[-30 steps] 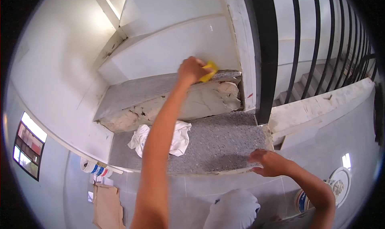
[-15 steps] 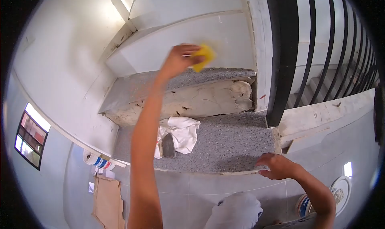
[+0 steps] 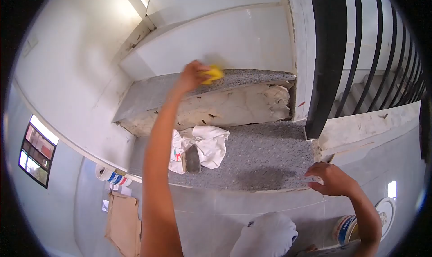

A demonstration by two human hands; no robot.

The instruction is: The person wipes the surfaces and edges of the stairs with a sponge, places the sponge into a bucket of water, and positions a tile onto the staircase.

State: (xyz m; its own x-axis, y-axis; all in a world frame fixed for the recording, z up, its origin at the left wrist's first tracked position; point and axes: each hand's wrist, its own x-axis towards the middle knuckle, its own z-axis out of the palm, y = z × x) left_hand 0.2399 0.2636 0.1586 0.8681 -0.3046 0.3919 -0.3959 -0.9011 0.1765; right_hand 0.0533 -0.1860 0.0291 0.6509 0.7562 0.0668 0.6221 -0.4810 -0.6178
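My left hand [image 3: 191,78] reaches out over the upper grey speckled step [image 3: 153,95], closed around a yellow sponge [image 3: 213,74] that is slightly blurred. The sponge is close to the white riser [image 3: 225,40] and the tread beneath it; I cannot tell whether it touches. Over the right front end of the lower step [image 3: 256,153], my right hand [image 3: 334,179] hangs with fingers curved and thumb apart, holding nothing. A crumpled white cloth [image 3: 213,144] lies on the lower step, with a flat grey rectangular piece [image 3: 192,159] on top.
A black railing [image 3: 330,63] rises on the right, beside a rough ledge [image 3: 364,128]. One bucket [image 3: 346,230] stands at the lower right, another [image 3: 112,177] at the left. Brown cardboard [image 3: 123,223] lies on the tiled floor at the lower left.
My left hand has moved the sponge left and down, from in front of the white riser towards the upper tread. The view has shifted slightly; my right hand appears farther right.
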